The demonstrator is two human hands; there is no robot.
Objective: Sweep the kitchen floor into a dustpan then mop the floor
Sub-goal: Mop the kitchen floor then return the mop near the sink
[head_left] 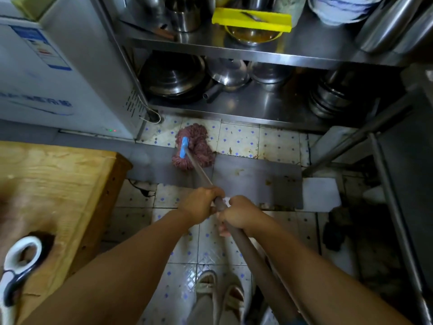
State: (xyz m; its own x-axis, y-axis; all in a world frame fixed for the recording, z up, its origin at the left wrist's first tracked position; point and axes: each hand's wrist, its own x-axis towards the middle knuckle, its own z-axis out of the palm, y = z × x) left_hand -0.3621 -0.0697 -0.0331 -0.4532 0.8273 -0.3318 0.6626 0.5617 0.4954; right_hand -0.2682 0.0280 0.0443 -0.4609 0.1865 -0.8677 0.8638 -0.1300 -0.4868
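Steel shelf rack (234,52) seen far, pots (173,78) stacked beneath. Yellow tray (251,19) laid over bowl. White appliance (58,73) far left. Wooden block (51,184), scissors (16,266) near left.

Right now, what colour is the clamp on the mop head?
Blue clamp, on the pink-red mop head; head view.

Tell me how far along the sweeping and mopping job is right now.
Sweeping seems finished: no broom or dustpan is in view. Mopping is in hand: the left hand and right hand both grip the long brown mop handle, with the pinkish string mop head on the floor beside the steel shelf. Left: the stained patterned floor tiles by the shelf.
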